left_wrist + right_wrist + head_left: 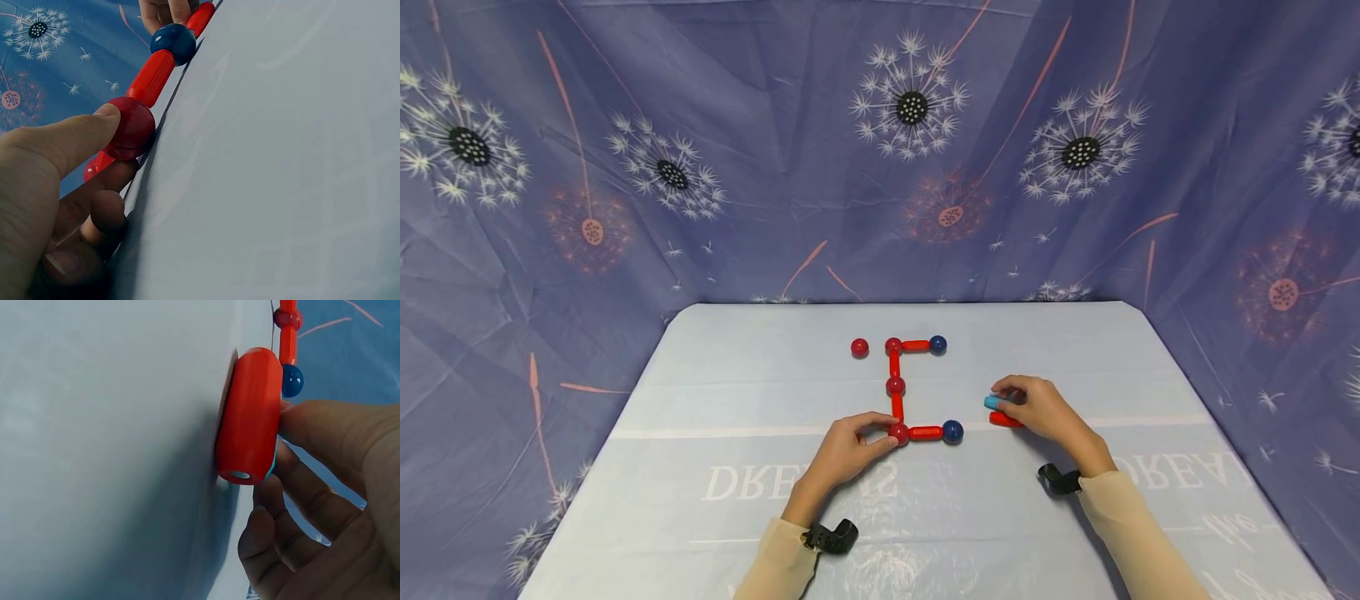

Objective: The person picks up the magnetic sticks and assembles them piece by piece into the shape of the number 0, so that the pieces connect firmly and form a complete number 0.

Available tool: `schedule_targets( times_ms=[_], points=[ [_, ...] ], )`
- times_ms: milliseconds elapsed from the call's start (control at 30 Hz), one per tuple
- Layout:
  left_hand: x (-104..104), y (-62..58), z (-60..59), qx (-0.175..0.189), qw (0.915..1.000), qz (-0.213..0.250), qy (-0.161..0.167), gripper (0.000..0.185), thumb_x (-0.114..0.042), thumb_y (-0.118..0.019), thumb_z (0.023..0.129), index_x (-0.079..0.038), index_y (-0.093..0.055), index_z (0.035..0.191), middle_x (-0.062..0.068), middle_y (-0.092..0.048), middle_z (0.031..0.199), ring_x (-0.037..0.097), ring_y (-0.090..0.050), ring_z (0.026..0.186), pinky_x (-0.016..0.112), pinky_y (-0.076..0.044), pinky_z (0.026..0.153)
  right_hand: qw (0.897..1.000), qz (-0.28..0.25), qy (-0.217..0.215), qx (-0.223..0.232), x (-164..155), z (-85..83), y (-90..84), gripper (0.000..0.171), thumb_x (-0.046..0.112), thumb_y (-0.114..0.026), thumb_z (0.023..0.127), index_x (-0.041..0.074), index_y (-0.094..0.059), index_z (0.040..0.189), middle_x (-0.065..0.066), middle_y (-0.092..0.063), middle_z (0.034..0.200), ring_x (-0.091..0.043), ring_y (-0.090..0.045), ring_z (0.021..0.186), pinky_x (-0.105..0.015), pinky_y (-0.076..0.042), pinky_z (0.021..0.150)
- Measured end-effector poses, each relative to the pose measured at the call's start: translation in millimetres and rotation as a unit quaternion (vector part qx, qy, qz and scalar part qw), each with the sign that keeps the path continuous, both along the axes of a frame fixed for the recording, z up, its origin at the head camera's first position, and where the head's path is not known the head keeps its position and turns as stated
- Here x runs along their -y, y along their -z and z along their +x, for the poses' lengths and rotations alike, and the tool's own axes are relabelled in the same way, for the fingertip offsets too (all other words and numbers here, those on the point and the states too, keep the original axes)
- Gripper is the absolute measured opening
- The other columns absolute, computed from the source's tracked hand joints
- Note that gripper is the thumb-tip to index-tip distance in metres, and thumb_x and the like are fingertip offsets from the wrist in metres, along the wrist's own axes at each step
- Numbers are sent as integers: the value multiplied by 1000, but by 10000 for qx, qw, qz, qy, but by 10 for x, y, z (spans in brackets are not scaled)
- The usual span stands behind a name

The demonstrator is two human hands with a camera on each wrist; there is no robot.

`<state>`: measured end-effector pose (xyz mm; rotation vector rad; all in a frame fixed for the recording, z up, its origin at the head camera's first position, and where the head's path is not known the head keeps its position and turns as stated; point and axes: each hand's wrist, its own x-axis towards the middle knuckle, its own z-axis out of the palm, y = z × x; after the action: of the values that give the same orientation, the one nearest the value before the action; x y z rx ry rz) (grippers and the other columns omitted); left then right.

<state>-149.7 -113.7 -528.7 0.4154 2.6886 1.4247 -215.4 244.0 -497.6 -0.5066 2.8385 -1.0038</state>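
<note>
A figure of red rods and balls (pixel 895 386) lies on the pale blue table (pixel 737 400), with dark blue balls (pixel 952 431) at its two arm ends. My left hand (pixel 886 435) pinches the red corner ball (pixel 899 433) at the figure's near left; in the left wrist view the thumb (pixel 75 140) lies on this ball (pixel 131 128). My right hand (pixel 1004 408) is curled over a light blue rod (pixel 992 402), with a loose red rod (pixel 1006 420) by its thumb. The right wrist view shows the thumb (pixel 325 428) against that red rod (pixel 250 419).
A single red ball (pixel 860 347) lies apart, left of the figure's far corner. A dandelion-print purple cloth (pixel 880 150) hangs behind and beside the table. White lettering (pixel 752 482) is printed on the near part of the table cover.
</note>
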Motion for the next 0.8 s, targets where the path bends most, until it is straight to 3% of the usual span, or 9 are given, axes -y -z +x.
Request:
schedule_targets(
  times_ms=[333,533,800],
  points=[
    [0,-15,2,0,10000,46,26,27,-32,-79,92,-26,-77,118,-8,-75,106,3,-34,47,20,-31,46,9995,-107,63,286,85,-55,31,19,18,-73,96,10,-74,114,-7,-72,103,-19,-63,88,-35,-52,76],
    [3,3,-7,-75,10000,35,28,26,-32,-79,91,-26,-77,117,-8,-75,105,3,-33,47,20,-31,46,9996,-260,78,98,148,-64,74,21,21,-71,98,13,-73,118,-6,-72,104,-20,-67,89,-36,-54,77],
    [4,27,-22,-153,9998,-99,24,27,-31,-80,91,-26,-77,117,-8,-75,106,2,-35,50,20,-33,48,9987,-511,9,11,249,-40,56,29,18,-68,100,10,-69,128,-13,-72,112,-29,-71,95,-47,-58,83]
  ],
)
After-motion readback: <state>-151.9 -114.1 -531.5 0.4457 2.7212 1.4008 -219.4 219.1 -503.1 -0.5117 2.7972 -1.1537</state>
